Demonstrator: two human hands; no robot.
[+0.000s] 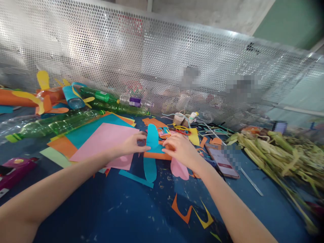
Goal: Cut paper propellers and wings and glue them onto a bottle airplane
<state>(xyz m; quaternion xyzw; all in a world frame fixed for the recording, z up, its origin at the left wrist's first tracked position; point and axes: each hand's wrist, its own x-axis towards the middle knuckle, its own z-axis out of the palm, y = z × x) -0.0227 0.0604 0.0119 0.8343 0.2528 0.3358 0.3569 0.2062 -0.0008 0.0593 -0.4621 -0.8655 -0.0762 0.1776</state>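
A blue paper strip with rounded ends lies across an orange paper-covered piece in front of me. My left hand is at the strip's left edge, the thumb on the blue paper and the other fingers curled behind. From the right, my right hand grips the orange piece, its fingertips resting near the blue paper. The palm hides that end of the piece. Below my right hand sticks out a pink rounded paper shape. Whether the orange piece is a wrapped bottle I cannot tell.
Coloured paper sheets and green bottles lie left, near a purple glue gun. Paper-finned bottles stand behind. At right are a phone, a glue stick and corn husks. Paper scraps lie in front; perforated metal rises behind.
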